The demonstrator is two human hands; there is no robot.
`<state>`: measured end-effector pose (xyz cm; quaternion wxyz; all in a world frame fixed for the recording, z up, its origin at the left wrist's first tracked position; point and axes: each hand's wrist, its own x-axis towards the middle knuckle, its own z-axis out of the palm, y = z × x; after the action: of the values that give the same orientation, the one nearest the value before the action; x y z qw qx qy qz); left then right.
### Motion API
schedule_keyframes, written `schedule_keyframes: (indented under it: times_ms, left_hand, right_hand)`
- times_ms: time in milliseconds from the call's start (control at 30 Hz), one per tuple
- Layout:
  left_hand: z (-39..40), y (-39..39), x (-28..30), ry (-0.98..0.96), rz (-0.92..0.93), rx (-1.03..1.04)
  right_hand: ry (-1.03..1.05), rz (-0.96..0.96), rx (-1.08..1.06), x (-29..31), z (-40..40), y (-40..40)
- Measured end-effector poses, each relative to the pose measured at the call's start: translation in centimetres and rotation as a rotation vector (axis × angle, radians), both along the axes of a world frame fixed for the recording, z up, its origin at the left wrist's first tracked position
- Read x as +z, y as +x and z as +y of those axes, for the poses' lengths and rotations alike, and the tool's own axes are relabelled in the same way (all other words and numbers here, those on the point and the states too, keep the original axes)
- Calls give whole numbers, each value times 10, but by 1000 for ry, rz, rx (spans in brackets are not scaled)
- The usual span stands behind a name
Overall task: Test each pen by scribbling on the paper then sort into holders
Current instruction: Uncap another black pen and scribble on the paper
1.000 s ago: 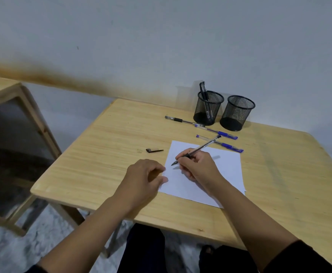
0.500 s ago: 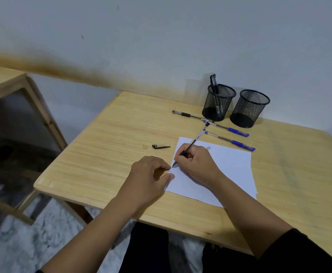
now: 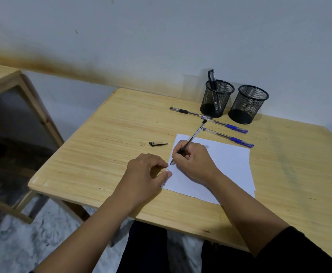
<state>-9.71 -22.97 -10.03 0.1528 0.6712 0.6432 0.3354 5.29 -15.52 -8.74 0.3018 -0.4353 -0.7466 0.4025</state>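
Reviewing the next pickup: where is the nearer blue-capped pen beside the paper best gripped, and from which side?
Probably the clear barrel's middle on the nearer blue-capped pen, pinched from above. It lies flat on the table, apart from the other capped pen and just beyond the paper, so both long sides look free.

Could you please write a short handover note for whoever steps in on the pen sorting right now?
Right hand grips a black pen, tip on the paper near its left edge.
Left hand pins that edge with its fingertips.
Left holder has pens in it; right holder looks empty.
Three pens lie between paper and holders, the black cap left of the paper.
Left: finish this scribble, sort it, test the three.
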Motion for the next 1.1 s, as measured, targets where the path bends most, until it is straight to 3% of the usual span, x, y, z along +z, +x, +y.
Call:
schedule_keyframes:
  times_ms: [1100]
  left_hand:
    - [0,0,-2,3,6,-4]
  right_hand:
    - [15,19,-59,-3,2,-3]
